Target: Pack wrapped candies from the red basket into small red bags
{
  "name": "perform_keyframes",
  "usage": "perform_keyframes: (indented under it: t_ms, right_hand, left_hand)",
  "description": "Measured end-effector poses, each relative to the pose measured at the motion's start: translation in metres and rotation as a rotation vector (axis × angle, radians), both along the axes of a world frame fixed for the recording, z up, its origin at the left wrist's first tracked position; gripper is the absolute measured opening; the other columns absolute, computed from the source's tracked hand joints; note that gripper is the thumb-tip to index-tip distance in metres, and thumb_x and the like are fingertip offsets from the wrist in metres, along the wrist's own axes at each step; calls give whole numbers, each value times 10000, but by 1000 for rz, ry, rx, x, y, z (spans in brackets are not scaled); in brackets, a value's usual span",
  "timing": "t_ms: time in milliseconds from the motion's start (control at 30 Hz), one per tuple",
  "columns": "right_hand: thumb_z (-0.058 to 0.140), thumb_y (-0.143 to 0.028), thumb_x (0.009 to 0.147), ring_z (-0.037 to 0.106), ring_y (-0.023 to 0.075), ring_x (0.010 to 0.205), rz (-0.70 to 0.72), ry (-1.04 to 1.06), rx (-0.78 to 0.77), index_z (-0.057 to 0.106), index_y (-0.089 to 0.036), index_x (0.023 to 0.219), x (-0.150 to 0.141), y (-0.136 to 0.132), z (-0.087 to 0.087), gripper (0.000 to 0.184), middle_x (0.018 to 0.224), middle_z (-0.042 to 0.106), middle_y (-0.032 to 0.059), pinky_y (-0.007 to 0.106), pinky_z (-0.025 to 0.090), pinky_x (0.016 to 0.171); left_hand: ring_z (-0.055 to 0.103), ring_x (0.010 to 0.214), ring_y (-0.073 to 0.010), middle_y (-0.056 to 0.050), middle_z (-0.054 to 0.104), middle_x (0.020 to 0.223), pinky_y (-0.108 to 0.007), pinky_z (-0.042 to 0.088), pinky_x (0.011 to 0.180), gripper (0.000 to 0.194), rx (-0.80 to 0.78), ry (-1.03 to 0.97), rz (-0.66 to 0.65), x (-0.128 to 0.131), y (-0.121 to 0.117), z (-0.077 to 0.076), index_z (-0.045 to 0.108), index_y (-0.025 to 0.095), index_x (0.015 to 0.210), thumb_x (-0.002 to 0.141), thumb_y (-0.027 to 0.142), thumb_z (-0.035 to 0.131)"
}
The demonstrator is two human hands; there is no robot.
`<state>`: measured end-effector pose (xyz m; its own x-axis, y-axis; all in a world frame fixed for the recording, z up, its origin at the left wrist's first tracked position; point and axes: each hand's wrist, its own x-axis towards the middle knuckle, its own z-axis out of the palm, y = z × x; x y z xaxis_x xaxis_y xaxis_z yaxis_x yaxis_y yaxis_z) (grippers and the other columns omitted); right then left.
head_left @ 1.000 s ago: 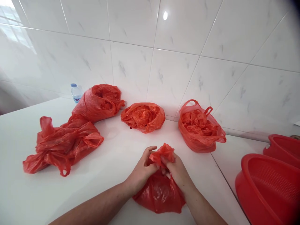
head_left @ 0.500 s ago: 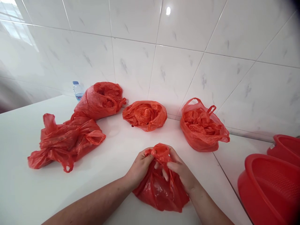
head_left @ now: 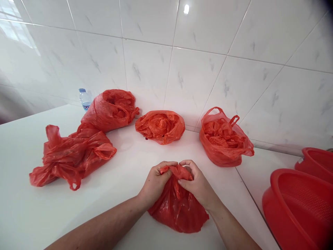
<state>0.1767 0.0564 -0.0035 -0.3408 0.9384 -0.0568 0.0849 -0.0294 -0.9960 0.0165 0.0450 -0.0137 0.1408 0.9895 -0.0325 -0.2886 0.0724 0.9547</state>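
A red plastic bag point(head_left: 180, 211) stands on the white table in front of me, its top gathered between both hands. My left hand point(head_left: 157, 178) pinches the left side of the gathered top, thumb in front. On the other side, my right hand point(head_left: 194, 182) has its thumb and fingers closed on the bunched plastic. The fingertips of the two hands come close together above the bag. What lies inside the bag cannot be made out through the plastic.
Along the tiled wall sit a round red bag point(head_left: 160, 126), a handled red bag point(head_left: 225, 142) and a bulging red bag point(head_left: 109, 109). A crumpled red bag point(head_left: 75, 156) lies left. Behind is a water bottle point(head_left: 84, 99). Red plastic baskets point(head_left: 281, 208) stand right.
My right hand's fingers have come out from the bag's front and closed on its top. The loop of plastic at the top has been drawn in and flattened.
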Motion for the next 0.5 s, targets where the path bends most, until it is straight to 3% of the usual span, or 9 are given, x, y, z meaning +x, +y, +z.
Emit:
perform_keyframes:
  t_ms: [133,267,333,433,500]
  right_hand:
    - [612,-260,733,569,159,681,-143,-238,119,548,-259,1030,-5,3,-9,303,818,611,-13,265,453,574]
    - [559,-278,756,602,180,771,-264,-415,263,584,-245,956,-5,7,-14,205,932,651,13,287,465,652]
    - [538,-280,767,596,176,697,-301,-492,279,584,-250,961,-4,8,-15,201,828,663,-1,288,455,630]
    - [534,-276,769,579,172,602,-300,-504,255,590,-258,963,-1,8,-16,203,700,661,-23,283,437,581]
    - [555,-264,756,609,178,689,-274,-401,264,610,-257,960,1,9,-16,212,793,688,-10,280,451,630]
  left_hand:
    - [599,999,-212,-63,622,1099,-344,452,907,233,134,93,-5,0,-1,-2,693,224,1037,866,226,534]
    - [590,1007,-199,-46,607,1084,-354,444,917,272,205,158,-65,1,-2,-6,685,257,1064,890,189,487]
    - [589,1011,-190,-36,604,1085,-352,441,922,274,222,169,-77,3,-3,-8,683,275,1066,899,193,482]
    - [589,1009,-180,-27,605,1070,-343,438,928,261,250,181,-79,6,-4,-9,687,289,1057,901,204,496]
    - [588,1005,-176,-26,605,1055,-339,441,927,256,273,200,-82,7,-4,-10,692,290,1046,898,201,502]
